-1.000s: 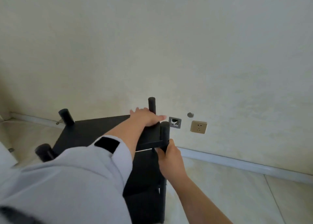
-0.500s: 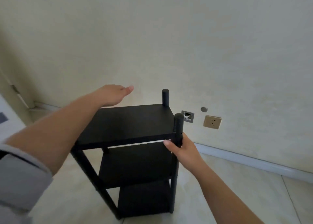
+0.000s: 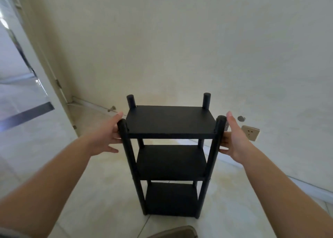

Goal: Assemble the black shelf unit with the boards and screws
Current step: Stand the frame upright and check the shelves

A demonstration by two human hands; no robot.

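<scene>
The black shelf unit (image 3: pixel 170 158) stands upright on the tiled floor (image 3: pixel 100 192) near the wall (image 3: pixel 180 39), three boards fitted between four posts. The left hand (image 3: pixel 106 136) and right hand (image 3: pixel 234 138) flank its top corners, fingers straight, gripping nothing. A wall socket (image 3: pixel 250 132) sits to the right.

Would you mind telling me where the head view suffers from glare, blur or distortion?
Head view: glare washes out the doorway at left; wide-angle distortion bows the door frame and tapers the shelf downward; the shelf and both hands, left and right, are fairly sharp; the forearms soften near the bottom edge.
</scene>
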